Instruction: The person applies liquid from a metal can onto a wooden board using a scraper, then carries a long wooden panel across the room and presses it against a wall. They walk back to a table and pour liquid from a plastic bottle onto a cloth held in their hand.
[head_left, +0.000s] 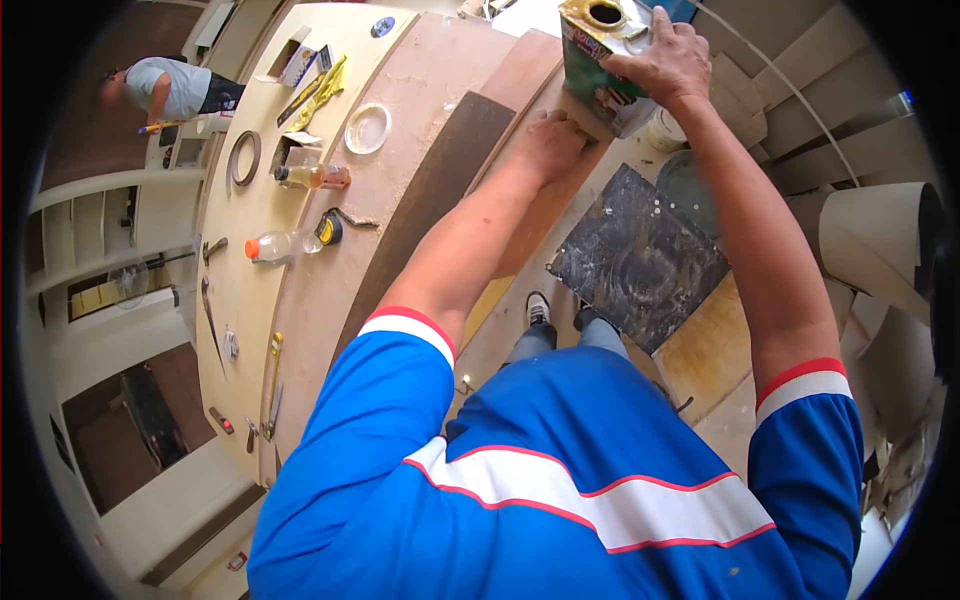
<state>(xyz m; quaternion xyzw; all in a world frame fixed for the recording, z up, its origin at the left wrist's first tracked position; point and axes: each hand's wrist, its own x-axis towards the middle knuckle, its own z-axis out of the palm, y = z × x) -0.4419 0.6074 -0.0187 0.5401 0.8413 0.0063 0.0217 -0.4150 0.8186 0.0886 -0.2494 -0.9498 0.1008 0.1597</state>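
Observation:
A rectangular metal can (592,68) with a dark green label is at the top of the view, tilted. Its round opening shows on top, and yellowish residue coats the rim. My right hand (672,62) is closed on the can's upper right edge. My left hand (550,150) is curled on a reddish-brown wooden strip (530,215) just left of the can. What its fingers hold, if anything, is hidden. Beside that strip lies a long dark brown board (430,190).
A wide workbench (235,215) carries a round white lid (368,129), bottles (315,177), a tape measure (328,228), a tape roll (243,158) and a hammer (214,250). A stained dark square board (640,260) stands by my feet. Another person (180,88) is at far left.

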